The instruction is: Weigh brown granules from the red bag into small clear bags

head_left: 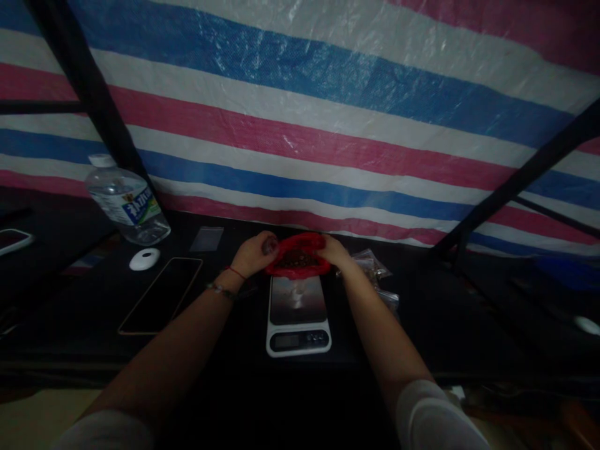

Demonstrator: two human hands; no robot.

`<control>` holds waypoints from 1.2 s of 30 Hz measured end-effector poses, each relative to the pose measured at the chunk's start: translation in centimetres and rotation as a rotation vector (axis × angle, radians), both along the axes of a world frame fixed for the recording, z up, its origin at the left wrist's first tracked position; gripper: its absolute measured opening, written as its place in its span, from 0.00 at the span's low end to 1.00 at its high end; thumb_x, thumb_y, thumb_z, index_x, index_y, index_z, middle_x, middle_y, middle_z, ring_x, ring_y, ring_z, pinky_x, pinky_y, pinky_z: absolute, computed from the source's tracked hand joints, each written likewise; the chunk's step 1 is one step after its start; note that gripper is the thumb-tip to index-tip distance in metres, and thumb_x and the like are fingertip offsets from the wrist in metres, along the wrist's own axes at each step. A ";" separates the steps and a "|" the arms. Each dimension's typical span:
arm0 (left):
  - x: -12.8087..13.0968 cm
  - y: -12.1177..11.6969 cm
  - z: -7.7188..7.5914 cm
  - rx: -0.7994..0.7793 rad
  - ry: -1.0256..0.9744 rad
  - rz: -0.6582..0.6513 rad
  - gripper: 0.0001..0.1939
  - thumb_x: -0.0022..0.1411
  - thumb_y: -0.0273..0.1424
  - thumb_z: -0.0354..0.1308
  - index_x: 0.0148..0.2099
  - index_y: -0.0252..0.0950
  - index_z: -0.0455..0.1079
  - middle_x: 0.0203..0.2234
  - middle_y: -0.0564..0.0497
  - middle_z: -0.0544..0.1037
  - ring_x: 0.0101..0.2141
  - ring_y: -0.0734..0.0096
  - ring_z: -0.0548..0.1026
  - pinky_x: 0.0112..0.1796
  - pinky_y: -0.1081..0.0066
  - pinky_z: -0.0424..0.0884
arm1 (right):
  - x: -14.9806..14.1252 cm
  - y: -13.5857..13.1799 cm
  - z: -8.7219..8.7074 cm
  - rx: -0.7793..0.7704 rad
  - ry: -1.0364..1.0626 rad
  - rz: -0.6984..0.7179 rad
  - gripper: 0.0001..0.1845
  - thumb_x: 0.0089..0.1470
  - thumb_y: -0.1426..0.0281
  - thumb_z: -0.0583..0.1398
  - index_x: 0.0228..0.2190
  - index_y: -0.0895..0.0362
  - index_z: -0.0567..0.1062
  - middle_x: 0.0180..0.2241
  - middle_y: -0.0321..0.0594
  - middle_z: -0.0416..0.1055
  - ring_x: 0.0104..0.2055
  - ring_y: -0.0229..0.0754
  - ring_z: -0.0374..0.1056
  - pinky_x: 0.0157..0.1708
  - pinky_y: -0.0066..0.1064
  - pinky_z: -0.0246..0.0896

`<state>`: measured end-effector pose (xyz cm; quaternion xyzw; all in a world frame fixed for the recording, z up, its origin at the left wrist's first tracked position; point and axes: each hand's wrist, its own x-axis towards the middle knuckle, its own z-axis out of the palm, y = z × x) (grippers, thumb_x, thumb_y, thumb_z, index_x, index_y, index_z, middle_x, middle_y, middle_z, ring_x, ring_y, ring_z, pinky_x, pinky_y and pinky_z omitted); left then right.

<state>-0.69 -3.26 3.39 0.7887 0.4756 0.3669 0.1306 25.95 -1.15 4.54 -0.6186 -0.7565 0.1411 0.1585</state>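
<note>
A red plastic bag [281,270], its mouth spread wide, lies just behind the kitchen scale [298,306]. Small dark brown pieces [297,257] fill the middle of the bag; their kind is too dim to make out. My left hand [253,255] is closed on the bag's left edge, with a dark reddish bunched bit showing at the fingertips. On the opposite side, my right hand [334,251] has its fingers curled over the bag's right edge. The scale's metal plate carries nothing, and its display looks dark.
Several small clear zip bags [372,265] lie beside my right forearm, some with contents. To the left are a phone [162,295], a white rounded case [144,259], a flat clear bag [207,239] and a water bottle [129,203]. Striped sheeting [328,137] hangs behind the black table.
</note>
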 end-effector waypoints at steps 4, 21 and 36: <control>-0.9 0.1 -0.2 0.044 -0.070 -0.055 0.13 0.55 0.34 0.53 0.43 0.37 0.68 0.33 0.50 0.77 0.33 0.68 0.75 0.36 0.69 0.70 | 0.1 -0.6 -0.7 0.090 0.190 0.018 0.19 0.49 0.76 0.56 0.43 0.58 0.75 0.43 0.43 0.76 0.45 0.44 0.71 0.47 0.32 0.62; -1.0 0.5 -0.5 -0.060 -0.015 -0.008 0.20 0.52 0.38 0.55 0.48 0.37 0.67 0.37 0.48 0.77 0.35 0.65 0.76 0.36 0.68 0.70 | -0.6 -3.0 0.2 0.424 0.189 -0.055 0.21 0.52 0.72 0.58 0.49 0.60 0.71 0.49 0.49 0.70 0.52 0.47 0.63 0.55 0.39 0.56; -0.1 0.5 -1.0 -0.091 -0.098 0.022 0.16 0.51 0.33 0.55 0.44 0.37 0.69 0.36 0.49 0.78 0.34 0.66 0.76 0.38 0.68 0.71 | -2.3 -1.1 1.1 -0.002 -0.159 0.440 0.14 0.52 0.76 0.59 0.41 0.58 0.78 0.43 0.43 0.76 0.46 0.43 0.70 0.47 0.30 0.60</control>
